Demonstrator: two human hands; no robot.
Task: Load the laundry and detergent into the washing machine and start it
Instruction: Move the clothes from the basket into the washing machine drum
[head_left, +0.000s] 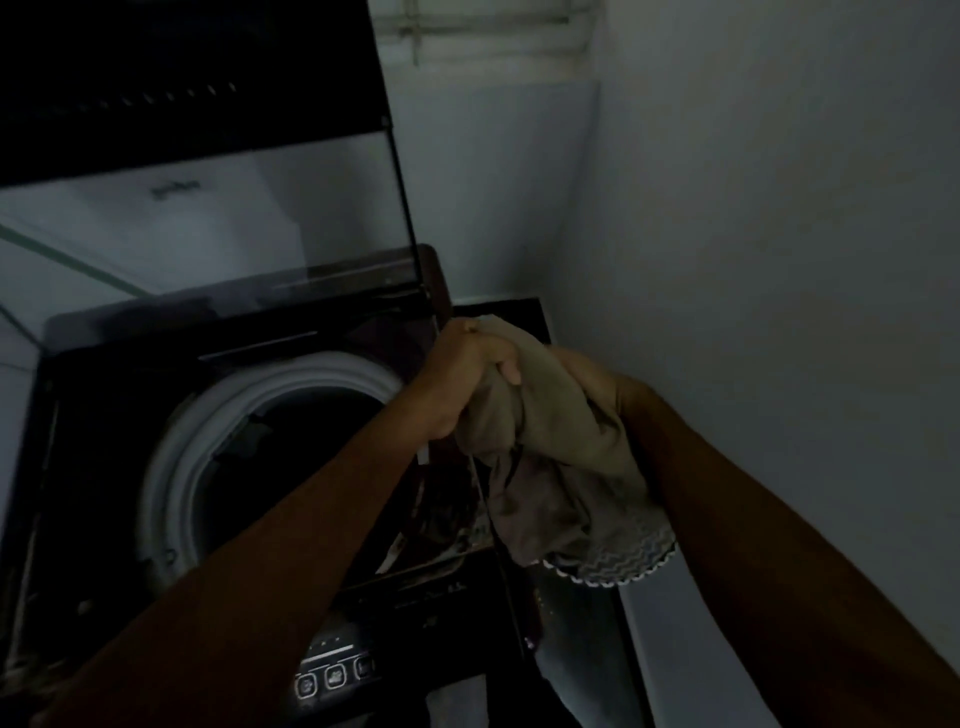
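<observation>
- Fingers (506, 366) of the left hand (467, 379) and right hand (587, 384) curl round a bunched olive-tan cloth garment (550, 447).
- Bundle hangs right of the dark top-loader's white-rimmed round drum opening (270, 447); the left hand is nearer it.

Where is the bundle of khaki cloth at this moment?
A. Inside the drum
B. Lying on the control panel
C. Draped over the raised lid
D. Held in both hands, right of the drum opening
D: the left hand and right hand both grip the khaki cloth in the air, to the right of the drum opening.
</observation>
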